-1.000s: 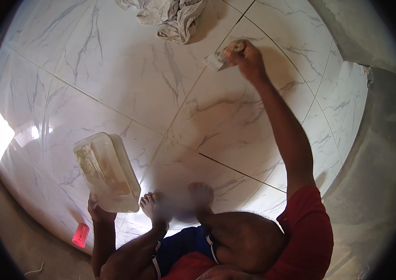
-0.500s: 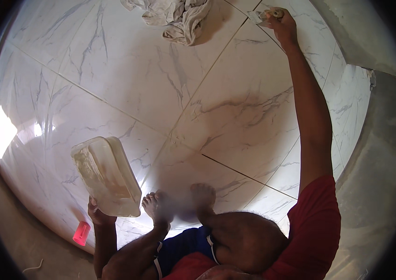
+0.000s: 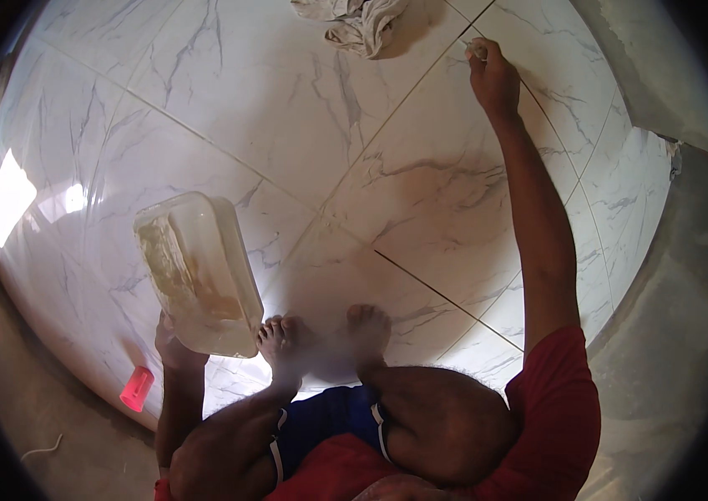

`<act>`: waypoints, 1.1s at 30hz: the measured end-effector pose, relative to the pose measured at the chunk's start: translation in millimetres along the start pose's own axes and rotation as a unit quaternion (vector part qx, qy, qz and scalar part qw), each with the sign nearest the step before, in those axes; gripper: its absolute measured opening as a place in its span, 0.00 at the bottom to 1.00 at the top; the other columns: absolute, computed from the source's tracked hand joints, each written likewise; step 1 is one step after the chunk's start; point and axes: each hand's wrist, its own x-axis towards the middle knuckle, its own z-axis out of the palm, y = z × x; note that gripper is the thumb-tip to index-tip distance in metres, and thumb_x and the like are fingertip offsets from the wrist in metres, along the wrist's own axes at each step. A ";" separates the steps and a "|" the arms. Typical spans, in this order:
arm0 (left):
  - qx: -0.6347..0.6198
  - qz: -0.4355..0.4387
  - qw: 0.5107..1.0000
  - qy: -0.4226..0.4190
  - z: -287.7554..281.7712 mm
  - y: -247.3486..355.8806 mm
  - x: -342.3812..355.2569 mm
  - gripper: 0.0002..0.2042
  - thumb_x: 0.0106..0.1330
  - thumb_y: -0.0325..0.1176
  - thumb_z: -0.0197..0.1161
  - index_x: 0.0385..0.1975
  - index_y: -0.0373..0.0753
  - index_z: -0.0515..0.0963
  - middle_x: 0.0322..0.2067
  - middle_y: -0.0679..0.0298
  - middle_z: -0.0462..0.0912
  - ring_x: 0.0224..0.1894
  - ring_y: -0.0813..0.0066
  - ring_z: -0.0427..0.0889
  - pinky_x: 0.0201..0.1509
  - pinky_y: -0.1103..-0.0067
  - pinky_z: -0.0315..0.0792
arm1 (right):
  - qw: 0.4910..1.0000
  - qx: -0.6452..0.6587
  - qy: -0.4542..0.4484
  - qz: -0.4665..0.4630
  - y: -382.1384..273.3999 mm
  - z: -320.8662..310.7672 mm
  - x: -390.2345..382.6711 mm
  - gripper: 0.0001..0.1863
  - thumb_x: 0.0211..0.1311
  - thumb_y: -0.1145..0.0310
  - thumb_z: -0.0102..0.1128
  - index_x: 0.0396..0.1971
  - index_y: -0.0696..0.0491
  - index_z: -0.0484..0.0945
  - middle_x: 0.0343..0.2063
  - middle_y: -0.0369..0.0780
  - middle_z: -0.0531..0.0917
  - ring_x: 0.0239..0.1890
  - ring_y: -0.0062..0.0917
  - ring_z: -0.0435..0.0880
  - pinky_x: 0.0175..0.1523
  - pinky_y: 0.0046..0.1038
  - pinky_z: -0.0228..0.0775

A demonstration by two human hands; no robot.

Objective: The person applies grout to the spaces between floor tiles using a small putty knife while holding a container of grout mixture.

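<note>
My left hand (image 3: 177, 344) is closed on the near left edge of a translucent white plastic tub (image 3: 241, 275). The tub is tilted, and pale, creamy residue coats its inside, thickest along the left. Far out to the right, my right hand (image 3: 498, 88) grips a putty knife (image 3: 477, 53), of which only a small part shows past the fingers. That hand is low over the marbled white floor tiles (image 3: 421, 200), beside a crossing of tile joints. Whether the blade touches the floor I cannot tell.
A crumpled off-white cloth (image 3: 368, 29) lies at the far edge, left of my right hand. A pink-red plastic cup (image 3: 136, 389) rests on its side by the left tile edge. Bare grey concrete (image 3: 663, 275) borders the tiles. My bare feet (image 3: 368, 330) are on the tiles.
My right hand has shifted left and nearer relative to the tile joints, and the putty knife's blade now shows less. The left hand still holds the tub. The whole view has shifted slightly.
</note>
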 end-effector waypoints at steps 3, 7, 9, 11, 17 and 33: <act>-0.076 -0.020 0.995 -0.054 20.4 2.5 4.2 0.30 0.63 0.44 0.60 0.64 0.39 0.71 0.60 0.56 0.77 0.61 0.52 0.77 0.65 0.55 0.70 | 1.000 0.014 0.000 -0.019 -34.0 -1.8 -35.2 0.11 0.65 0.68 0.65 0.45 0.51 0.78 0.33 0.44 0.87 0.35 0.41 0.87 0.40 0.38 0.79; -0.067 -0.006 0.997 -0.048 21.6 2.3 2.7 0.30 0.63 0.45 0.61 0.64 0.39 0.71 0.60 0.55 0.77 0.61 0.53 0.76 0.66 0.56 0.70 | 0.997 0.054 -0.048 -0.033 -98.5 -18.3 -90.8 0.12 0.65 0.70 0.63 0.47 0.52 0.79 0.36 0.44 0.87 0.39 0.39 0.87 0.43 0.36 0.79; -0.082 -0.005 0.995 -0.051 21.9 1.3 3.3 0.30 0.64 0.46 0.61 0.64 0.38 0.71 0.61 0.55 0.77 0.62 0.54 0.76 0.67 0.57 0.69 | 0.993 0.081 -0.076 -0.050 -129.5 -30.5 -118.0 0.12 0.64 0.71 0.63 0.47 0.53 0.79 0.39 0.43 0.86 0.41 0.38 0.86 0.45 0.36 0.79; -0.073 -0.003 0.995 -0.061 23.7 5.0 3.4 0.30 0.65 0.47 0.61 0.65 0.38 0.71 0.61 0.55 0.77 0.62 0.54 0.76 0.67 0.58 0.69 | 0.986 0.105 -0.091 -0.088 -157.7 -34.5 -146.2 0.12 0.63 0.72 0.64 0.46 0.54 0.78 0.40 0.43 0.85 0.41 0.38 0.86 0.45 0.37 0.80; -0.053 0.003 0.996 -0.066 28.1 8.3 -3.2 0.31 0.66 0.47 0.63 0.66 0.37 0.68 0.60 0.56 0.77 0.61 0.56 0.77 0.66 0.59 0.70 | 0.952 0.195 -0.196 -0.129 -225.4 -55.3 -197.4 0.14 0.57 0.75 0.64 0.45 0.54 0.77 0.40 0.42 0.85 0.41 0.37 0.85 0.44 0.35 0.80; -0.028 -0.009 0.999 -0.028 46.6 13.4 -4.7 0.40 0.60 0.47 0.69 0.67 0.30 0.62 0.57 0.50 0.77 0.56 0.57 0.82 0.58 0.64 0.80 | 0.924 0.235 -0.233 -0.192 -198.1 -92.5 -227.7 0.12 0.59 0.76 0.68 0.43 0.54 0.79 0.45 0.43 0.86 0.48 0.37 0.87 0.50 0.34 0.82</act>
